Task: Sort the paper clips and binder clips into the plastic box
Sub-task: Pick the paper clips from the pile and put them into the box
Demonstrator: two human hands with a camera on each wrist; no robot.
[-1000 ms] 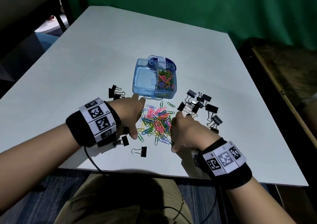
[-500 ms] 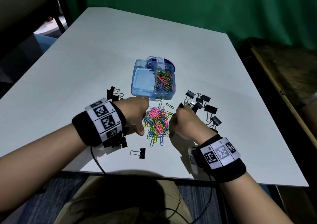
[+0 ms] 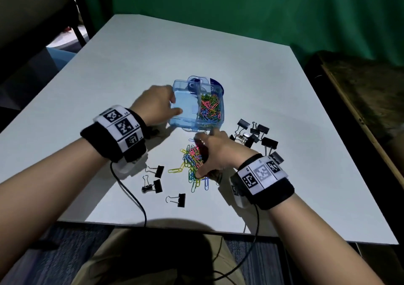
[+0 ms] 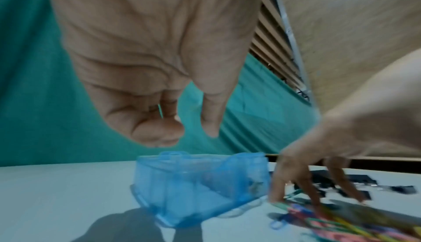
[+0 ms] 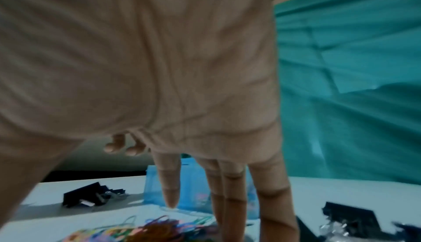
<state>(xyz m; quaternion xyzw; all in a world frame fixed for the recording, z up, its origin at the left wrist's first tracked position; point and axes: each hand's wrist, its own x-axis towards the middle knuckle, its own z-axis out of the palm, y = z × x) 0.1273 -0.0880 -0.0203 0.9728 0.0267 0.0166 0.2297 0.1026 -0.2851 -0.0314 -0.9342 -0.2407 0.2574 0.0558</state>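
The clear blue plastic box [image 3: 185, 122] [image 4: 193, 183] stands mid-table. Its right compartment holds coloured paper clips [image 3: 209, 107]; the left one looks empty. My left hand [image 3: 160, 106] [image 4: 168, 120] hovers at the box's left wall with its thumb over the rim and fingers loosely curled, holding nothing. A loose pile of paper clips [image 3: 190, 160] [image 5: 148, 228] lies in front of the box. My right hand [image 3: 208, 151] rests on that pile, straight fingers [image 5: 227, 201] pointing down into it. Black binder clips [image 3: 259, 136] [image 5: 350, 217] lie in a cluster to its right.
Three more binder clips [image 3: 157, 171] [image 3: 153, 187] [image 3: 178, 199] lie near the table's front edge [image 3: 196, 230]. Wrist cables [image 3: 131, 197] trail off that edge. A wooden bench [image 3: 360, 101] runs along the right, and a green curtain [image 3: 240, 11] hangs behind.
My left hand left the pile and moved forward to the box's left side. My right hand stayed on the pile and shifted towards the box.
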